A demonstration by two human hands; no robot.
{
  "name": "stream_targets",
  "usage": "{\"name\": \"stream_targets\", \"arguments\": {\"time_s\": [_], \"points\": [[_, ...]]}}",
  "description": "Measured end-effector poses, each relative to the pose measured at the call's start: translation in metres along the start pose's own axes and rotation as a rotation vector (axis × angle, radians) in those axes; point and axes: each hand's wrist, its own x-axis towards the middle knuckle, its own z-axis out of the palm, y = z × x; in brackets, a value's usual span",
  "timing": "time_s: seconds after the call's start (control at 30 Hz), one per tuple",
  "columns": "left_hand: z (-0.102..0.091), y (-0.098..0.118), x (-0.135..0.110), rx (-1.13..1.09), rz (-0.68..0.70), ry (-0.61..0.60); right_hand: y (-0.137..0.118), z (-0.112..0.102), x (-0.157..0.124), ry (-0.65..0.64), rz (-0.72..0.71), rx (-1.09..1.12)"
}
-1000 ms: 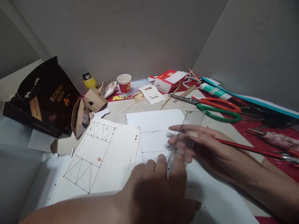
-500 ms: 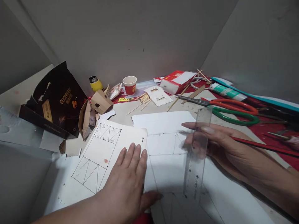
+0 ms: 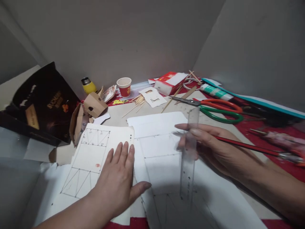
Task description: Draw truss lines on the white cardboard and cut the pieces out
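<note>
My left hand point(image 3: 118, 179) lies flat and open on a white sheet point(image 3: 95, 152) marked with drawn rectangles and triangles. Beside it lies a second white sheet point(image 3: 159, 152) with faint pencil lines. My right hand point(image 3: 212, 146) holds a clear plastic ruler point(image 3: 189, 156) upright over that second sheet, fingers stretched along it. A red pencil point(image 3: 247, 147) is tucked in the same hand and points off to the right.
Orange and green scissors point(image 3: 219, 109) lie behind my right hand. A red paper cup point(image 3: 124, 86), a red-and-white box point(image 3: 170, 82), wooden sticks point(image 3: 138, 101) and small cardboard pieces point(image 3: 94, 105) sit at the back. A dark box point(image 3: 40, 105) stands at left; grey walls close the corner.
My left hand came off the ruler and moved left, flattening on the drawn sheet. My right hand swung the ruler from slanted to nearly upright.
</note>
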Motion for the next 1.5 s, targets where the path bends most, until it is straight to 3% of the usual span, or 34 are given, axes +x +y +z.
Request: {"name": "stream_targets", "arguments": {"time_s": [0.07, 0.23, 0.37, 0.43, 0.47, 0.57, 0.63, 0.73, 0.87, 0.97, 1.1, 1.23, 1.4, 1.5], "points": [[0.005, -0.006, 0.000, 0.037, 0.037, 0.085, -0.004, 0.000, 0.001, -0.006, 0.069, 0.106], [0.012, -0.015, 0.003, 0.097, 0.141, 0.350, -0.007, -0.001, 0.003, -0.040, 0.035, 0.133], [0.003, -0.004, 0.002, -0.164, 0.229, 0.450, -0.001, -0.002, -0.001, -0.123, 0.059, 0.128], [-0.005, 0.010, -0.001, -0.437, 0.246, 0.388, 0.001, -0.001, -0.005, -0.165, 0.094, 0.121], [-0.009, 0.019, -0.001, -0.567, 0.218, 0.300, 0.002, -0.001, -0.008, -0.182, 0.111, 0.114], [-0.023, 0.044, 0.002, -0.912, 0.053, -0.162, 0.000, 0.002, -0.016, -0.194, 0.157, 0.090], [-0.031, 0.058, 0.009, -1.068, -0.034, -0.300, -0.003, 0.004, -0.021, -0.169, 0.188, 0.068], [-0.040, 0.067, 0.019, -1.152, -0.145, -0.328, -0.004, 0.005, -0.026, -0.114, 0.244, -0.002], [-0.043, 0.068, 0.024, -1.220, -0.162, -0.306, 0.010, -0.003, -0.027, -0.113, 0.279, -0.038], [-0.040, 0.067, 0.023, -1.227, -0.200, -0.278, 0.019, -0.006, -0.024, -0.062, 0.254, -0.069], [-0.030, 0.064, 0.021, -1.294, -0.260, -0.329, 0.015, -0.001, -0.021, -0.012, 0.227, -0.058], [-0.021, 0.064, 0.021, -1.438, -0.306, -0.377, 0.008, 0.007, -0.021, -0.052, 0.282, -0.041], [-0.017, 0.067, 0.025, -1.684, -0.359, -0.277, 0.007, 0.014, -0.024, -0.106, 0.337, -0.054], [-0.017, 0.067, 0.028, -1.732, -0.356, -0.281, 0.009, 0.012, -0.025, -0.168, 0.341, -0.113]]}}
